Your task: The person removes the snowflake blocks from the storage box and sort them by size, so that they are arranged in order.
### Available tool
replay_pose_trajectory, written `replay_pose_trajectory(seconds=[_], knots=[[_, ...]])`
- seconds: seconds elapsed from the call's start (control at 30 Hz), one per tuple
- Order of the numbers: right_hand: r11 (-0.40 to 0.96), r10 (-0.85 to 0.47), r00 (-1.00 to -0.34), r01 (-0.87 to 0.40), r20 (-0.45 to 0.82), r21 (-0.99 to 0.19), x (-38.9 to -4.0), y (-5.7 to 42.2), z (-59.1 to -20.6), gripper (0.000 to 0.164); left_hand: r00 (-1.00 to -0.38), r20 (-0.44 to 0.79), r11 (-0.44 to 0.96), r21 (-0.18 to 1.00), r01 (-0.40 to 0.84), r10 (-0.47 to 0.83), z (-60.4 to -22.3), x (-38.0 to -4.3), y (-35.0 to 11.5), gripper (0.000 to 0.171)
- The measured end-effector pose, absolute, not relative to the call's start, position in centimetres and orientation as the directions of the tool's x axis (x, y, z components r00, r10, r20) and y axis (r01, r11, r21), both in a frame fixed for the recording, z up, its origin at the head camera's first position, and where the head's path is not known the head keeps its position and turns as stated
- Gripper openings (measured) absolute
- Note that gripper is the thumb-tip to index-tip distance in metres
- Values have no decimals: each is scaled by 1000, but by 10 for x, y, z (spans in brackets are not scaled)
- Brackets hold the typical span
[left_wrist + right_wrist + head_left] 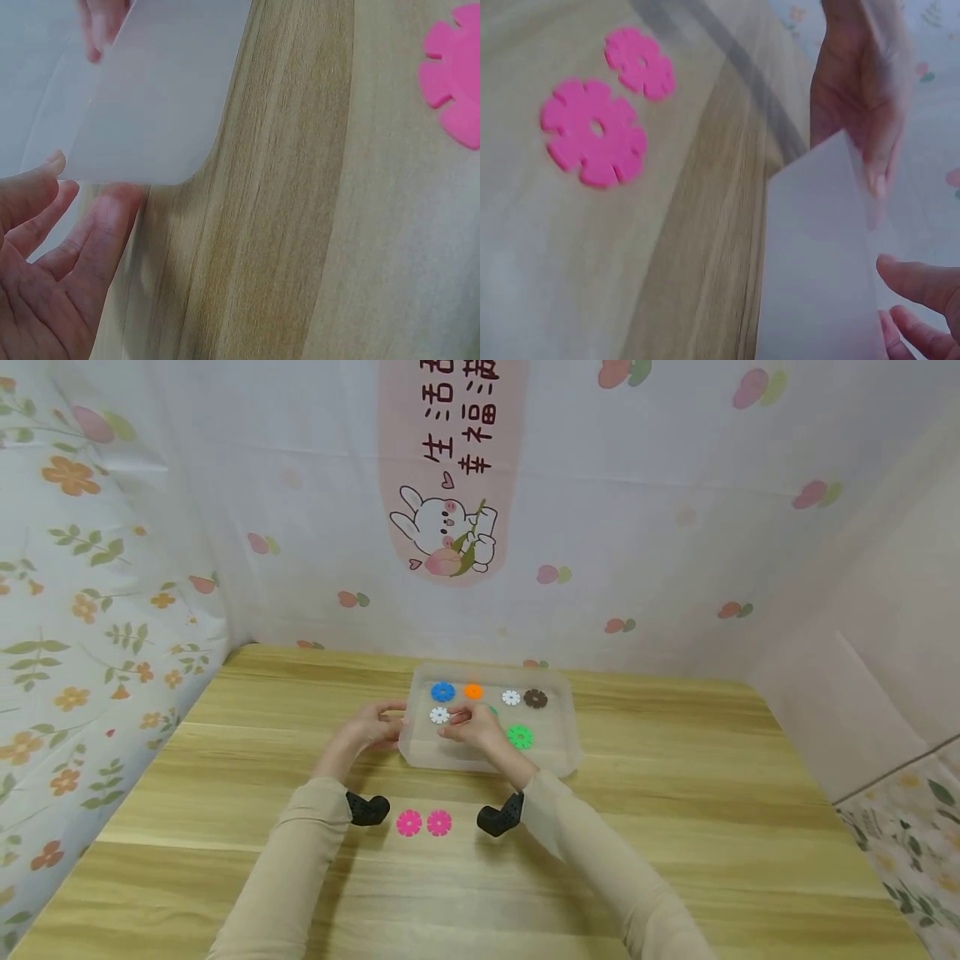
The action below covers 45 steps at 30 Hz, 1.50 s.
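Left hand [366,728] gripping frosted rectangular tray [448,758], right hand [480,728], fingers parted, beside notched white disc [435,716], wood-grain tabletop [675,793]

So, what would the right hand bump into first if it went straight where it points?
Probably the white disc just beyond the right hand, inside the box; I can't tell whether they're touching.
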State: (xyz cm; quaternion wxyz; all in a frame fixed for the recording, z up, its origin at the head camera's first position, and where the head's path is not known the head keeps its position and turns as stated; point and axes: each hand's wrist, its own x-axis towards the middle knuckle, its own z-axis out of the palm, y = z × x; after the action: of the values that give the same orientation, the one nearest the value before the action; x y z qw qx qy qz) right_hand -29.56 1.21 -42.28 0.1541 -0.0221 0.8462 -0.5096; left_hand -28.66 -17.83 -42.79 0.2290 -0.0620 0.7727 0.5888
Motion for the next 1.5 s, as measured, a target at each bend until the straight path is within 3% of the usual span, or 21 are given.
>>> replay_pose_trajectory(seconds=[0.17,0.33,0.57,0.73,1.0,1.23,1.3,1.5], knots=[[574,-158,-957,111,-243,-811,-311,8,-432,42,-892,-421,291,885,-363,166,-428,-285,-177,45],[593,-167,-953,106,-252,-798,-321,1,-437,28,-894,-424,296,881,-369,147,-430,-285,-177,44],[754,-201,-951,4,-236,-657,-321,-9,-441,39,-893,-421,288,885,-367,158,-428,-285,-178,45],[782,-201,-960,-38,-193,-623,-319,-13,-440,33,-891,-428,289,881,-374,151,-429,-285,-177,45],[705,-175,-952,57,-250,-707,-330,-17,-449,33,-891,-432,294,877,-379,140,-428,-285,-176,45],[584,-250,-955,-16,-162,-812,-392,-18,-545,26,-886,-441,286,876,-389,145,-429,-285,-178,45],[544,-255,-949,17,-185,-839,-392,-17,-545,25,-887,-435,291,878,-380,154,-429,-285,-177,45],[459,-259,-922,144,-287,-877,-358,-11,-488,27,-891,-425,300,881,-367,158,-429,-285,-178,46]])
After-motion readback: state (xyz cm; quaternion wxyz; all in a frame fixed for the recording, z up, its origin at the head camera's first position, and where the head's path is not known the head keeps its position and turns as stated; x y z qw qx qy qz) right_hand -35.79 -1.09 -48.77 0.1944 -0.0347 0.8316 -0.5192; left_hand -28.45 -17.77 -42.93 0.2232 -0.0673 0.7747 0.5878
